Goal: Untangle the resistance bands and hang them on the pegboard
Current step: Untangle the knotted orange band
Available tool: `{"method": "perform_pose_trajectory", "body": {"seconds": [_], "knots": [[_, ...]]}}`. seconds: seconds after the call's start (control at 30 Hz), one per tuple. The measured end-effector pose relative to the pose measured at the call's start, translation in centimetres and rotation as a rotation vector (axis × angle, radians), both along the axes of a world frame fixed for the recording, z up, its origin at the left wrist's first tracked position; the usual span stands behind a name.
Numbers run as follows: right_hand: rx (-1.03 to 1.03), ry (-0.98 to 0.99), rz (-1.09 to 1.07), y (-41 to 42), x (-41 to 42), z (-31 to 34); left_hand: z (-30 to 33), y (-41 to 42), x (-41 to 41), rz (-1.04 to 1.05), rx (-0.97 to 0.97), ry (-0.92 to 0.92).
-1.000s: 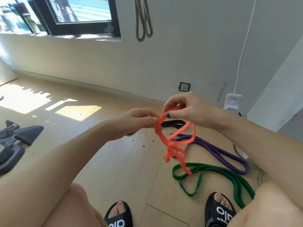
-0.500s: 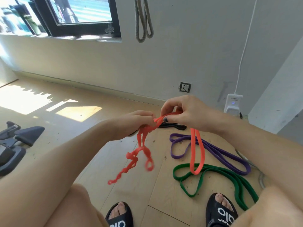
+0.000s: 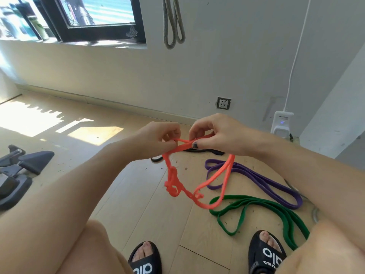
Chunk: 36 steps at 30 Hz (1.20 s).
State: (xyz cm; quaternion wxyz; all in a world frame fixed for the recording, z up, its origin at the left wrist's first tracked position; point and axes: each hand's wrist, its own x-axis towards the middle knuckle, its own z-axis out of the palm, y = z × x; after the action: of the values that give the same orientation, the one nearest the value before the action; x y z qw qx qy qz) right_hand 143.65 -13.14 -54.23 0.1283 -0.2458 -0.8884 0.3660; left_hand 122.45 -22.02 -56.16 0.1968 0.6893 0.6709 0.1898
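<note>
The floor [image 3: 138, 214] is pale wood planking, scattered with small dark specks, with sunlit patches [image 3: 98, 133] at about 9 o'clock; a white wall [image 3: 217, 66] runs across the far side above a low baseboard [image 3: 118, 104], with a dark-framed window [image 3: 98, 22] at 11 o'clock. A grey looped band [image 3: 173, 26] hangs on the wall at 12 o'clock; a wall socket [image 3: 223, 103] sits low at 1 o'clock, and a white power strip [image 3: 281, 123] with its cable [image 3: 296, 56] stands at 2 o'clock. Dark equipment [image 3: 21, 169] lies at 9 o'clock.

At centre, the left hand [image 3: 158, 141] pinches the orange band [image 3: 197, 190] with curled fingers; the right hand [image 3: 219, 135] pinches it just beside, thumb under the strap. The band sags below both hands in a loop, knotted on its left side, its low end over the green band [image 3: 256, 206]. The green band lies on the floor at 4 o'clock; the purple band [image 3: 266, 182] lies just beyond it; a black band [image 3: 215, 152] lies partly hidden behind the hands. Two feet in black slides [image 3: 264, 254] show at 6 o'clock.
</note>
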Motion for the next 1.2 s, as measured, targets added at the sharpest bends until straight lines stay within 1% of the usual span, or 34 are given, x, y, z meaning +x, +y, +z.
{"method": "perform_pose_trajectory", "body": {"seconds": [0.07, 0.13, 0.2, 0.27, 0.37, 0.47, 0.63, 0.67, 0.7, 0.77, 0.97, 1.03, 1.2], "knots": [[0.004, -0.001, -0.002, 0.1, 0.0, -0.1, -0.1, 0.2, 0.0, -0.023, 0.017, 0.12], [0.007, -0.014, -0.004, 0.1, 0.0, -0.2, -0.2, 0.4, 0.2, -0.019, -0.019, 0.188], [0.032, -0.033, -0.013, 0.1, 0.0, -0.4, -0.4, 0.7, 0.5, -0.01, -0.023, 0.199], [0.068, -0.038, -0.021, 0.0, -0.1, -0.2, -0.5, 0.7, 0.9, 0.012, -0.017, 0.161], [0.168, -0.062, -0.072, 0.1, 0.2, -0.1, -0.6, 0.5, 0.6, 0.015, -0.146, -0.039], [0.243, -0.079, -0.136, 0.4, 0.9, -0.2, -0.4, -0.6, 0.6, -0.067, -0.284, -0.245], [0.168, 0.038, -0.176, 0.9, 1.0, -0.5, 0.1, -1.0, 1.6, -0.054, -0.304, -0.594], [0.143, 0.065, -0.184, 1.0, 1.1, -0.5, 0.2, -1.0, 1.8, -0.051, -0.309, -0.634], [0.111, 0.086, -0.19, 1.0, 1.2, -0.4, 0.3, -1.1, 2.1, -0.045, -0.303, -0.634], [0.054, 0.102, -0.184, 1.0, 1.5, -0.2, 0.4, -1.0, 2.3, -0.034, -0.252, -0.564], [0.04, 0.029, -0.143, 0.1, 1.4, 0.1, 1.1, -1.1, 2.2, -0.057, -0.102, -0.212], [0.025, 0.007, -0.144, -0.2, 1.3, 0.2, 0.9, -1.0, 2.1, -0.053, -0.088, -0.164], [-0.137, -0.03, -0.106, -0.5, 1.1, 0.0, 0.7, -0.8, 1.9, -0.072, -0.098, -0.105]]}}
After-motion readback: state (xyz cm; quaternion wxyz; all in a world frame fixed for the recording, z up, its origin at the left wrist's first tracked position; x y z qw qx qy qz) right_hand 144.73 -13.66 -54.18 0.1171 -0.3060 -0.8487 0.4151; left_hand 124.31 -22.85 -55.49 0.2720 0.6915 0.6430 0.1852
